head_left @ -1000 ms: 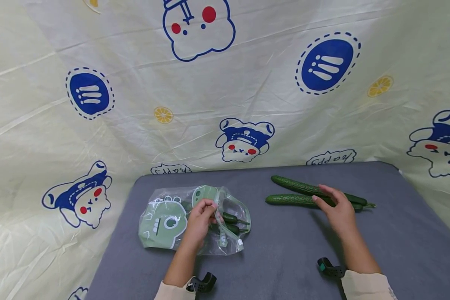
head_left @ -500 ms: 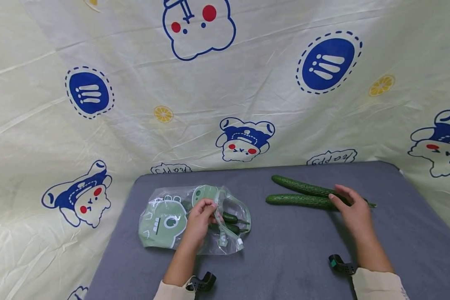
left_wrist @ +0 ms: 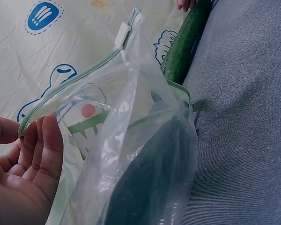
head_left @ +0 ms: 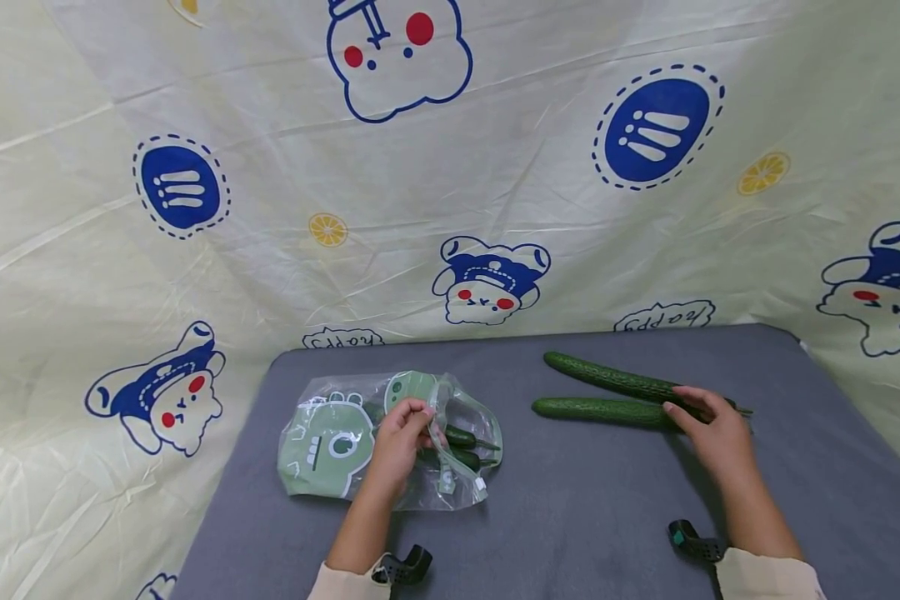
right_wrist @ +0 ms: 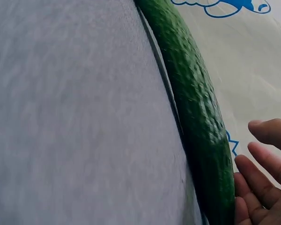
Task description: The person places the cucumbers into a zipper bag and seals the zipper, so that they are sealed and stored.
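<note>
In the head view my left hand (head_left: 403,437) pinches the zip edge of a clear zipper bag (head_left: 322,479) with a green cartoon print. The left wrist view shows thumb and fingertips on that green zip strip (left_wrist: 65,86), its mouth lifted apart. Inside lie dark green cucumbers (head_left: 465,457), stem ends toward the opening. Two long cucumbers lie to the right: a far one (head_left: 600,373) and a near one (head_left: 592,409). Over their stem ends is my right hand (head_left: 720,433). In the right wrist view its loosely bent fingertips touch one side of a cucumber (right_wrist: 192,98), not wrapped round it.
Both hands work over a grey cloth-covered table (head_left: 562,517). Behind it hangs a pale curtain (head_left: 390,183) with cartoon prints. Black wrist cameras (head_left: 693,542) sit at both sleeves.
My right hand has slid right along the cucumbers toward their stem ends. The near cucumber has shifted slightly toward me, widening the gap. My left hand and the bag stay put.
</note>
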`<state>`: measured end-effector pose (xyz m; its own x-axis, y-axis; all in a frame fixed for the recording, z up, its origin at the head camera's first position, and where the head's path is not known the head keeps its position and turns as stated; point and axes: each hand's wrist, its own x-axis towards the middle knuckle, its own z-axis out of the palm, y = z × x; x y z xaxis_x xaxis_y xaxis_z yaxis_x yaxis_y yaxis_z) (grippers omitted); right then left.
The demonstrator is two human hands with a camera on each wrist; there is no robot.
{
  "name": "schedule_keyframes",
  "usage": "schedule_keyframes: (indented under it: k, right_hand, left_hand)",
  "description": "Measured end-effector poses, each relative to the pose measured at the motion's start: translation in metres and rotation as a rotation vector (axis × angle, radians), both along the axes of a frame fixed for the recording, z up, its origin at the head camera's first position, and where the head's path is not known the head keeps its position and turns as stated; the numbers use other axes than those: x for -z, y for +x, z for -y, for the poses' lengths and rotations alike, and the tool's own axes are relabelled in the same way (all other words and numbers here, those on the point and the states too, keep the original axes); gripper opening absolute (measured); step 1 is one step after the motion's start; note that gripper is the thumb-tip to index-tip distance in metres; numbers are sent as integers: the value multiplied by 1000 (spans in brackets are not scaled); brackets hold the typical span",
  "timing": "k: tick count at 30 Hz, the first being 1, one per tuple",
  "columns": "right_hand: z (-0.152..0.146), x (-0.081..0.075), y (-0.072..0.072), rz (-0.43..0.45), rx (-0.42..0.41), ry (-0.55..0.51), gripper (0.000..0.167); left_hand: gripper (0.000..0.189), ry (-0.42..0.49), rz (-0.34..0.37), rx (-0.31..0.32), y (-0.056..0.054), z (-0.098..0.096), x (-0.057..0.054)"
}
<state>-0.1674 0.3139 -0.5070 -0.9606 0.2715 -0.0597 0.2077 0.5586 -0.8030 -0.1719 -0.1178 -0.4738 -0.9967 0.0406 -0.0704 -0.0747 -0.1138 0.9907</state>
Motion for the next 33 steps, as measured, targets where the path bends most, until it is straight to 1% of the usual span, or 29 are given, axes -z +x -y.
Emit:
schedule_keyframes:
  k: [4,8,11,14,24,29,33]
  right_hand:
    - [-6,2,4,-2,-29,35,66]
    - [-16,5,5,49,-79,108,70]
    - [-22,8,4,95,-128,182,73]
    - [-27,10,3,122,-171,220,77]
    - [-35,12,-3,209,-226,159,89]
    - [-38,13,-4,209,-256,164,88]
    - [-39,13,-3,200,-266,148,85]
  left_hand:
    - [12,-4,0,-2,1,1,-1]
    - [13,-7,3,-2,0,1,-1]
    - [14,-12,5,4,0,2,0]
    - [15,-16,1,8,0,2,0]
    - [13,-8,1,-6,-1,3,0]
    - [12,5,-2,-8,-2,4,1]
    - [13,0,-12,1,-2,4,0]
